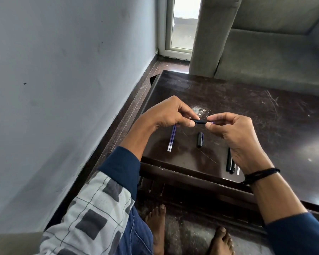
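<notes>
Above the dark wooden table (pixel 265 115), both hands hold a short black pen part (pixel 201 122) between them. My left hand (pixel 169 113) pinches its left end with thumb and fingers. My right hand (pixel 234 131) pinches the right end, where a bit of blue shows. On the table below lie two blue-and-clear refills (pixel 171 138) side by side, a black pen cap (pixel 200 139), and a few black pen barrels (pixel 230 163) partly hidden under my right wrist.
A grey wall runs along the left, with a narrow floor gap beside the table. A grey sofa (pixel 265 52) stands behind the table. My bare feet (pixel 158 223) rest on the floor under the table's front edge. A pale scuffed patch (pixel 199 109) marks the tabletop.
</notes>
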The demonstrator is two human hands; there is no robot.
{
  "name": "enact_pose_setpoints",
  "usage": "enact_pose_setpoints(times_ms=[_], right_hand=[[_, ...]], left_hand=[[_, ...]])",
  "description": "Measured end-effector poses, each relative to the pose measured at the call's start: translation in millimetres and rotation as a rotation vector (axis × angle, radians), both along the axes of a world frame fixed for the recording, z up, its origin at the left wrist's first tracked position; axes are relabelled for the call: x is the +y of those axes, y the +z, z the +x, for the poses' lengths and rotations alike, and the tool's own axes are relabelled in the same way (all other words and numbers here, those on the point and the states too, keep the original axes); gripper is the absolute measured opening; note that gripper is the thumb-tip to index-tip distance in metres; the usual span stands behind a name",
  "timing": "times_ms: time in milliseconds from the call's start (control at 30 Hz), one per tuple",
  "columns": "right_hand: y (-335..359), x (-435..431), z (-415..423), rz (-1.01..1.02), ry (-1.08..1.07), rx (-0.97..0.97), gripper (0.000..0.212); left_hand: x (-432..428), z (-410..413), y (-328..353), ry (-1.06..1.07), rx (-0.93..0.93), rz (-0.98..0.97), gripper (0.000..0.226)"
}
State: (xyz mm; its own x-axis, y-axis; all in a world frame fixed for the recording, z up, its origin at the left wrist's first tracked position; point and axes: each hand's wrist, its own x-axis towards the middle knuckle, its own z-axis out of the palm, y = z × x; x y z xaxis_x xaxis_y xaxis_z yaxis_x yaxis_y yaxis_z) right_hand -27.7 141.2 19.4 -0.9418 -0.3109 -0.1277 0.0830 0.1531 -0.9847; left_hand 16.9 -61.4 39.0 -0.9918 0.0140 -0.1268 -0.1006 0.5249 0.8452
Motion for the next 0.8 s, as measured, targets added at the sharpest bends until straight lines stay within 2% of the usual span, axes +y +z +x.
enact_pose_setpoints(times_ms=[433,800], right_hand=[[0.2,0.2,0.3,0.012,0.021,0.042,0.02],[-3.0,-1.6,-0.7,0.062,0.021,0.066,0.007]], left_hand=[[0.7,-1.6,-2.2,0.008,-0.016,0.007,0.02],[1.3,-0.8,-1.5,0.001,-0.012,0.022,0.02]])
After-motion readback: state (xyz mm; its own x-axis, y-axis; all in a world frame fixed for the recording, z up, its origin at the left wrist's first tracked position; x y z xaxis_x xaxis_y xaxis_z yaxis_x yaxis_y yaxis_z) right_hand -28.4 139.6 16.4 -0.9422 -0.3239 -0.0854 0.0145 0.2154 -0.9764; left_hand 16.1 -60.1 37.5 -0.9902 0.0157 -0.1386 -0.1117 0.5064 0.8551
